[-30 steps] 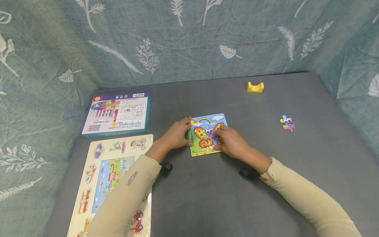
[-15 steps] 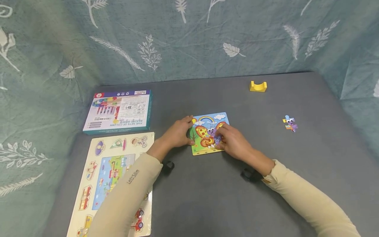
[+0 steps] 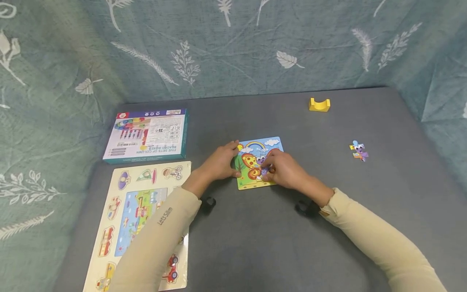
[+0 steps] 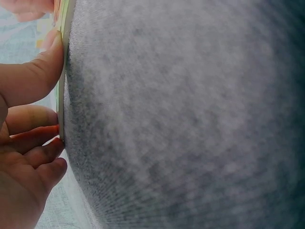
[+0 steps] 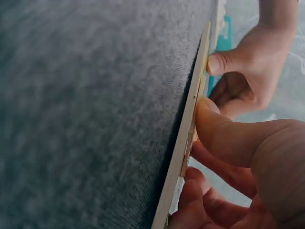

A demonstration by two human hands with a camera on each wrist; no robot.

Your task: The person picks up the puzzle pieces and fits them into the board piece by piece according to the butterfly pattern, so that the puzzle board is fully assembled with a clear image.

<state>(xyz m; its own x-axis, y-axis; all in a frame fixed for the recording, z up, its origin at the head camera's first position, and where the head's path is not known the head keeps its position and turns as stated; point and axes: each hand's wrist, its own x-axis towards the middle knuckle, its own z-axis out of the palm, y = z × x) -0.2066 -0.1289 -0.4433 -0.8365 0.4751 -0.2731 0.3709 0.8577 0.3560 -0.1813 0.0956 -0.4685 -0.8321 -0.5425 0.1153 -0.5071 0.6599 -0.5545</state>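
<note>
A butterfly puzzle board (image 3: pixel 245 182) with a rainbow and sun lies on the dark tabletop in the middle of the head view. Thumb and fingers of my left hand (image 3: pixel 219 163) rest spread along its left edge; the left wrist view shows the thumb (image 4: pixel 50 59) touching the board's rim. Over the board's right half, my right hand (image 3: pixel 290 171) pinches a purple puzzle piece (image 3: pixel 264 172) between thumb and fingers. Most of that piece is hidden. Whether it sits in the picture or above it, I cannot tell. Another purple-faced puzzle piece (image 3: pixel 359 151) lies apart, to the right.
A yellow arch-shaped block (image 3: pixel 319 105) stands near the back edge. At the left lie a beaded-toy box (image 3: pixel 146 136) and a large wooden vehicle puzzle (image 3: pixel 120 178), partly under my left sleeve. A patterned green cloth (image 3: pixel 233 48) hangs behind the table.
My right hand has shifted slightly left across the board with the pinched puzzle piece. The left hand keeps its place at the board's edge. The head view has moved a little.
</note>
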